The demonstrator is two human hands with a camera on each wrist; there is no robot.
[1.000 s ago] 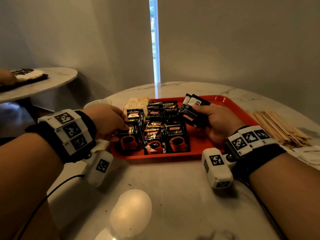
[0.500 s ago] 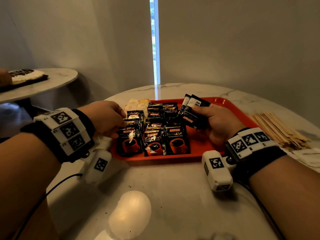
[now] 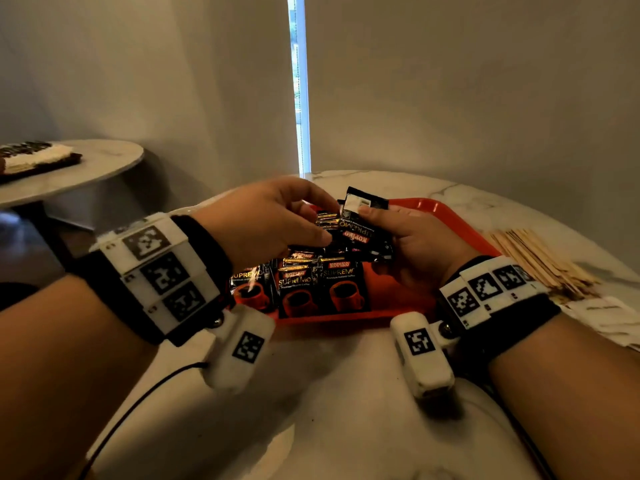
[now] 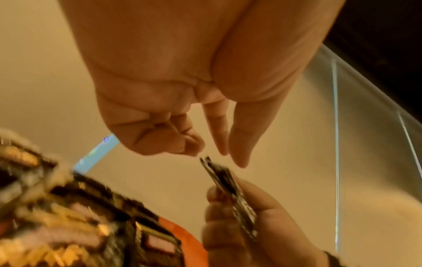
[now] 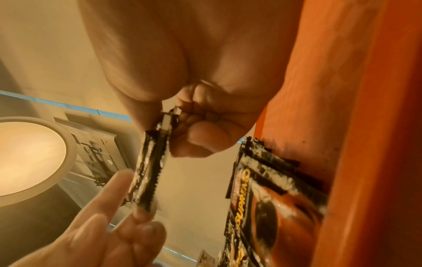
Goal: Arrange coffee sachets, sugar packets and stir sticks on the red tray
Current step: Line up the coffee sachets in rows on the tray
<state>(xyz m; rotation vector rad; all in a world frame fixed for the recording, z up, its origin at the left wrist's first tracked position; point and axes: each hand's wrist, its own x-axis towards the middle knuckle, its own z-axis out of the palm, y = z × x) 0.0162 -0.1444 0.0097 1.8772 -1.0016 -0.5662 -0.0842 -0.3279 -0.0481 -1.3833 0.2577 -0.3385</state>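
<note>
My right hand [image 3: 398,233] grips a small stack of black coffee sachets [image 3: 363,230] above the red tray [image 3: 450,220]. My left hand [image 3: 311,226] has reached across to the stack's left edge. Its straight index finger and thumb [image 4: 239,155] lie against the stack [image 4: 228,182]. From the right wrist, the left fingers [image 5: 118,180] touch the lower end of the stack [image 5: 150,162] without a plain pinch. Rows of laid coffee sachets [image 3: 322,282] fill the tray's near left part. Wooden stir sticks [image 3: 540,258] are piled on the table to the right of the tray.
White paper packets [image 3: 602,313] lie near the sticks at the right edge. The marble table [image 3: 329,410] stretches toward me, with a cable [image 3: 138,403] at its left. A second round table [image 3: 104,164] stands back left. Walls close in behind.
My left hand lifted off the sachet rows at the tray's left and swung right to the stack in my right hand. The right hand tilted the stack and raised it slightly.
</note>
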